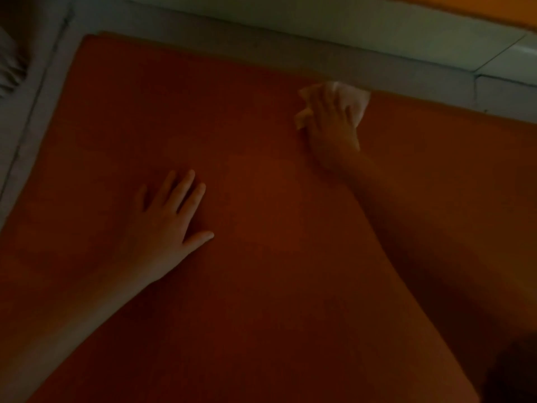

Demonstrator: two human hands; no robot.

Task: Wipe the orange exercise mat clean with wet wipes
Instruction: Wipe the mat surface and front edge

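The orange mat (261, 301) lies flat on a pale tiled floor (290, 45) and fills most of the dim view, its far edge running close along a line of tiles. The person leans over it with both arms reaching forward.

The left hand (165, 225) is planted palm down near the middle of the mat. Its fingers (186, 187) are straight and spread, gripping nothing. This placement probably serves two ends: it props up the person's weight during the forward reach, and it pins the mat so that it does not slide or ripple under the rubbing.

The right hand (331, 126) is stretched out to the mat's far edge and rests on a crumpled white wet wipe (356, 100). Its fingers lie fairly straight across the cloth and press it down onto the mat, with no sign of clutching. Corners of the wipe stick out to the left and right of the hand. A flat palm puts more of the damp cloth against the surface at once.

The step in hand looks like cleaning the far border. The light is too low to show which parts are already wiped.
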